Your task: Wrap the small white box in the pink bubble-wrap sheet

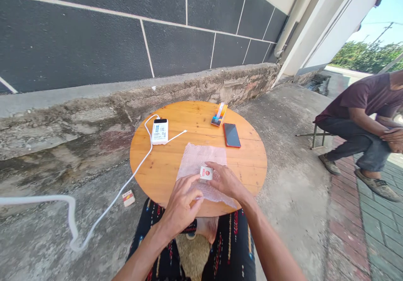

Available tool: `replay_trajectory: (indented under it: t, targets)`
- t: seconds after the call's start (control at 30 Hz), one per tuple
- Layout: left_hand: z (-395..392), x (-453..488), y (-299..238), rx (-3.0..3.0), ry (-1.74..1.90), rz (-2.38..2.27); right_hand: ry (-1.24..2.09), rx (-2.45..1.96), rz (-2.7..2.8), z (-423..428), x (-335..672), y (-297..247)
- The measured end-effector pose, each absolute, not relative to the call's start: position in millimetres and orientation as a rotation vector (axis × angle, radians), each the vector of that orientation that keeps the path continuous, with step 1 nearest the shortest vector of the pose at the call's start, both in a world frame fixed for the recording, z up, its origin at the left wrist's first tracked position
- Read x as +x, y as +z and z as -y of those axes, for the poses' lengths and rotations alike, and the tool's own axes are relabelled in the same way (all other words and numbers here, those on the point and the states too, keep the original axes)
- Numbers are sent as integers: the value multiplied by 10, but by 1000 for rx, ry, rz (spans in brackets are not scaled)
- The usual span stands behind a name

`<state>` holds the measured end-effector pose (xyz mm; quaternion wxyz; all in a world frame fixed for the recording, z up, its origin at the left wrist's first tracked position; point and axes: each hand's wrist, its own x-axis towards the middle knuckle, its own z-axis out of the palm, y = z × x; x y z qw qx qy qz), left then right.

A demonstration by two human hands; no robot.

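A small white box with a red dot [206, 173] lies on a sheet of bubble wrap [201, 159] on the near half of a round wooden table [163, 163]. My right hand [227, 182] has its fingers closed on the box's right side. My left hand [182, 205] rests beside the box on the left, fingers curled and pressing the wrap's near edge.
A white power bank [160, 131] with a white cable [126, 184] lies far left on the table, a red-edged phone [232, 135] and a small orange packet [219, 115] far right. A small box [128, 198] lies on the concrete. A person [365, 121] sits at right.
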<state>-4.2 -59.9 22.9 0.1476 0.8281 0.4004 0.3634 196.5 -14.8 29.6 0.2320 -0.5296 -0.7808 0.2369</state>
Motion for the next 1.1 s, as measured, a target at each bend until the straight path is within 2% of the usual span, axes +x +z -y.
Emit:
replay_trajectory:
  t: [0.3, 0.5, 0.67, 1.1]
  targets:
    - [99, 141, 349, 2188, 940, -1325, 1124, -1241, 1694, 389, 2349, 326]
    - [-41, 216, 355, 2115, 852, -1308, 904, -1402, 1620, 469, 2355, 54]
    - [-75, 237, 348, 2034, 823, -1301, 904, -1408, 1464, 407, 2281, -143]
    - [-95, 229, 339, 1957, 776, -1245, 702, -1614, 1546, 522, 2268, -119]
